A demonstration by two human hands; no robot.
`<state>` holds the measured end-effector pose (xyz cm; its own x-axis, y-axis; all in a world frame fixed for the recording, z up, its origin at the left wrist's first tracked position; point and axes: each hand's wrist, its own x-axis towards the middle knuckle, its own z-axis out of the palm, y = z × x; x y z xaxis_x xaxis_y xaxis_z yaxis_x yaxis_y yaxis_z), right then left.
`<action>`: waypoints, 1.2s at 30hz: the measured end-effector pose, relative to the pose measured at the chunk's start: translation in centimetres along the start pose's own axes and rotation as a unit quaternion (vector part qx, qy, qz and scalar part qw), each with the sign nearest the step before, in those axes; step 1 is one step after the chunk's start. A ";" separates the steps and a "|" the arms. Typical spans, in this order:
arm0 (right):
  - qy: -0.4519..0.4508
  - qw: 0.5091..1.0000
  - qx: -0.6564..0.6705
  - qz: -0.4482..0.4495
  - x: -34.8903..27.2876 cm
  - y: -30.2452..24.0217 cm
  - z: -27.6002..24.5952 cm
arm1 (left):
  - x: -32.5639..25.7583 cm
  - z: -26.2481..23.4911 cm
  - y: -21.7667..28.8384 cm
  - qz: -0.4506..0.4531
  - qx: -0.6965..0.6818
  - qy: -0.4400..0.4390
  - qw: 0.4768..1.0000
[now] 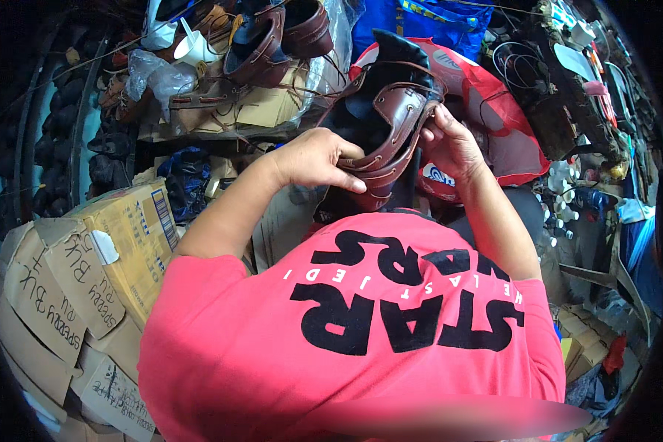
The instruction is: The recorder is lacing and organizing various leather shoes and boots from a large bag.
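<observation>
A dark brown leather shoe upper (400, 109) with lace threaded round its edge is up in front of my chest, its black inner side partly showing. My left hand (320, 158) is closed on its near left edge, thumb on the outside and fingers curled round the rim. On the opposite side, my right hand (453, 144) pinches the rim between thumb and fingers. Two brown bands lie one over the other near my left hand; whether they belong to one upper or two, I cannot tell. Loose lace trails off to the left.
Brown shoe uppers (261, 55), a white cup (194, 46) and plastic wrap crowd the work table ahead. Beyond my right hand sits a red-and-white bag (504, 121). Cardboard boxes (129, 243) are stacked at left, before racks of dark objects (59, 118). Clutter fills the right side.
</observation>
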<state>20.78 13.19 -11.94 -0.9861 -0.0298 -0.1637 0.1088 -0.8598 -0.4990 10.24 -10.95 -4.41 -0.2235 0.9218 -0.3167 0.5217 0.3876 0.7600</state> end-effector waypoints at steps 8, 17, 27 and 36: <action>0.011 0.987 -0.160 -0.013 -0.6 -1.1 -0.3 | 1.4 -0.3 1.2 -0.048 0.029 -0.081 0.995; 0.132 0.948 -0.240 -0.164 -0.7 -2.2 1.6 | 1.0 4.7 6.5 -0.024 0.268 -0.023 0.963; 0.239 0.723 -0.626 -0.169 1.9 -2.0 5.3 | 2.5 3.3 4.4 0.151 0.032 0.301 0.941; 0.269 0.880 -0.338 -0.197 -0.2 -2.1 2.2 | 2.8 3.4 -2.9 -0.097 -0.630 0.241 0.732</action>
<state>20.46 13.84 -9.00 -0.7816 0.6050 -0.1521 0.0000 -0.2438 -0.9698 10.95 -9.50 -9.40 -0.6162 0.6236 -0.4812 -0.6634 -0.0816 0.7438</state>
